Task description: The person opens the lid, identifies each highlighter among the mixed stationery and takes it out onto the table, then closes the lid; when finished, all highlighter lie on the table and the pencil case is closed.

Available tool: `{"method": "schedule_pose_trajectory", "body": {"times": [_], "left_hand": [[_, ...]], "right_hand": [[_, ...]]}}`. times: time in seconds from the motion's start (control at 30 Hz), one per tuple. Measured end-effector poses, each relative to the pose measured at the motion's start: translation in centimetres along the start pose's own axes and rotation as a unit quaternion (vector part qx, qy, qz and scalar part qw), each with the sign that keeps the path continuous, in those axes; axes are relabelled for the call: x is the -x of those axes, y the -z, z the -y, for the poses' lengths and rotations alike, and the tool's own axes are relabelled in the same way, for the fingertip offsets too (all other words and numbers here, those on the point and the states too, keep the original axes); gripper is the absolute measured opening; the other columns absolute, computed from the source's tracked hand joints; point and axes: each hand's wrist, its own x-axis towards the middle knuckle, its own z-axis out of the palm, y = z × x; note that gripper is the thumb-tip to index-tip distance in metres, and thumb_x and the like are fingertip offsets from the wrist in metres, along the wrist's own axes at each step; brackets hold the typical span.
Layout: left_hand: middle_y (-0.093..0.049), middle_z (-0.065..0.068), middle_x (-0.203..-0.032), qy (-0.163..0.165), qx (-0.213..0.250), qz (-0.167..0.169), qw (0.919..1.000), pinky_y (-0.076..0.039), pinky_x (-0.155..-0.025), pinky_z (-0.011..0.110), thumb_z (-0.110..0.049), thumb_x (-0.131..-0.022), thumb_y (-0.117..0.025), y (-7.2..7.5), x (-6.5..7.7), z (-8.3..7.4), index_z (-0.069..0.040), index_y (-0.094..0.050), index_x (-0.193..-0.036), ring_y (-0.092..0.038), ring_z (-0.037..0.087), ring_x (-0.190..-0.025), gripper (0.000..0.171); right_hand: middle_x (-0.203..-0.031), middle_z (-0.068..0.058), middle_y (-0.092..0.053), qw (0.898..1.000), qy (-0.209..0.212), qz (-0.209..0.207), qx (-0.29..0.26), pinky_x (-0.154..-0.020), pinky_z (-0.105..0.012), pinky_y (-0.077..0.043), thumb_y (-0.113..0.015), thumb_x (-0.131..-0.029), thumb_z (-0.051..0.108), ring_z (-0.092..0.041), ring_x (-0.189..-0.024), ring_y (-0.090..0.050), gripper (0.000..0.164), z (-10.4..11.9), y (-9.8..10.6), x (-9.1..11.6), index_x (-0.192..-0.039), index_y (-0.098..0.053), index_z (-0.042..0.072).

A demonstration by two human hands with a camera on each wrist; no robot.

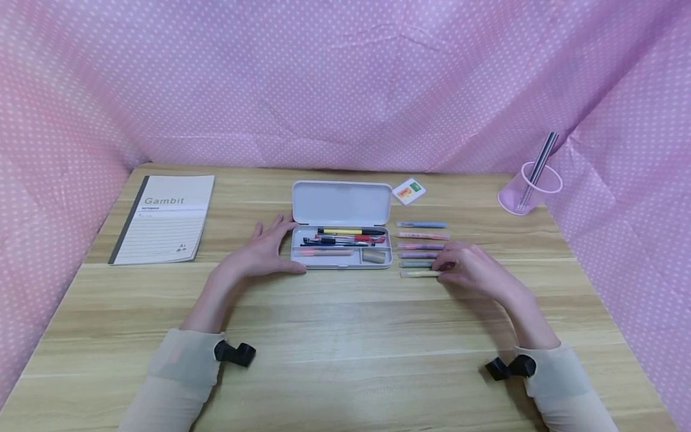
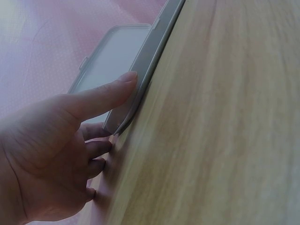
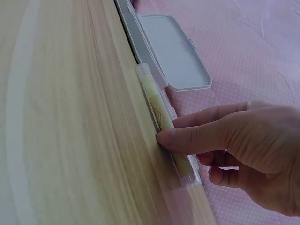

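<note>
A white pencil case [image 1: 341, 268] stands with its lid up in the middle of the table. My left hand [image 1: 263, 249] holds its left end, the thumb on the front corner and a finger near the back corner. Inside lie several pens [image 1: 345, 239], a pink pen [image 1: 324, 252] in the front compartment and a grey-brown block [image 1: 373, 256] in the small compartment. To the right, several pastel highlighters [image 1: 421, 225] lie in a row. My right hand [image 1: 475, 268] pinches the nearest, a yellow highlighter [image 3: 161, 115], between thumb and fingers. Its fingers partly cover the green highlighter [image 1: 414, 264].
A notebook [image 1: 167, 219] lies at the left. Behind the highlighters is a small white card-like item [image 1: 409, 191] with an orange and green print. A pink mesh pen cup [image 1: 529, 191] with dark pencils stands at the back right. Pink dotted cloth [image 1: 345, 84] hangs around the table.
</note>
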Motion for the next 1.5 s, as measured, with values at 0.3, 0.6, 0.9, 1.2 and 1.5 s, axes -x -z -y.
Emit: {"method": "schedule_pose_trajectory", "body": {"times": [0.3, 0.6, 0.9, 1.2, 1.5], "left_hand": [[-0.006, 0.022, -0.173, -0.009, -0.002, -0.005, 0.9999, 0.013, -0.128, 0.065, -0.053, -0.080, -0.084, -0.02, 0.03, 0.04, -0.013, -0.029, -0.161, 0.004, 0.040, -0.162, 0.106], [-0.008, 0.022, -0.173, -0.013, -0.003, -0.008, 0.9999, 0.012, -0.128, 0.065, -0.052, -0.079, -0.084, -0.03, -0.04, 0.12, -0.012, -0.030, -0.160, 0.003, 0.040, -0.162, 0.105], [-0.009, 0.023, -0.173, -0.014, -0.002, -0.008, 0.9999, 0.012, -0.128, 0.066, -0.052, -0.079, -0.084, -0.03, -0.05, 0.14, -0.012, -0.031, -0.159, 0.002, 0.040, -0.162, 0.104], [-0.009, 0.021, -0.173, -0.012, -0.005, -0.008, 0.9999, 0.011, -0.128, 0.065, -0.054, -0.079, -0.084, 0.00, -0.04, 0.08, -0.013, -0.032, -0.160, 0.002, 0.040, -0.162, 0.105], [-0.009, 0.021, -0.174, -0.011, -0.003, -0.008, 0.9999, 0.012, -0.128, 0.065, -0.054, -0.079, -0.084, 0.02, -0.05, 0.03, -0.013, -0.032, -0.159, 0.003, 0.040, -0.162, 0.105]], "right_hand": [[-0.094, 0.006, -0.074, 1.000, 0.001, -0.005, 0.007, -0.082, -0.040, -0.060, -0.086, -0.079, 0.003, -0.012, -0.091, -0.069, 0.020, -0.13, -0.08, -0.02, -0.092, -0.079, 0.016], [-0.093, 0.006, -0.074, 1.000, 0.008, -0.011, 0.004, -0.081, -0.038, -0.060, -0.087, -0.077, 0.003, -0.011, -0.089, -0.068, 0.021, -0.16, -0.15, -0.12, -0.090, -0.079, 0.016], [-0.091, 0.006, -0.073, 1.000, 0.011, -0.012, 0.006, -0.081, -0.038, -0.060, -0.087, -0.075, 0.001, -0.010, -0.089, -0.067, 0.021, -0.03, -0.13, -0.16, -0.090, -0.079, 0.015], [-0.093, 0.006, -0.073, 1.000, 0.008, -0.007, 0.010, -0.082, -0.039, -0.060, -0.087, -0.076, 0.001, -0.012, -0.090, -0.068, 0.022, -0.03, -0.09, -0.11, -0.091, -0.079, 0.015], [-0.095, 0.005, -0.074, 1.000, -0.001, -0.001, 0.010, -0.084, -0.041, -0.061, -0.086, -0.077, 0.001, -0.013, -0.092, -0.069, 0.022, 0.08, 0.00, -0.10, -0.093, -0.079, 0.016]]}}
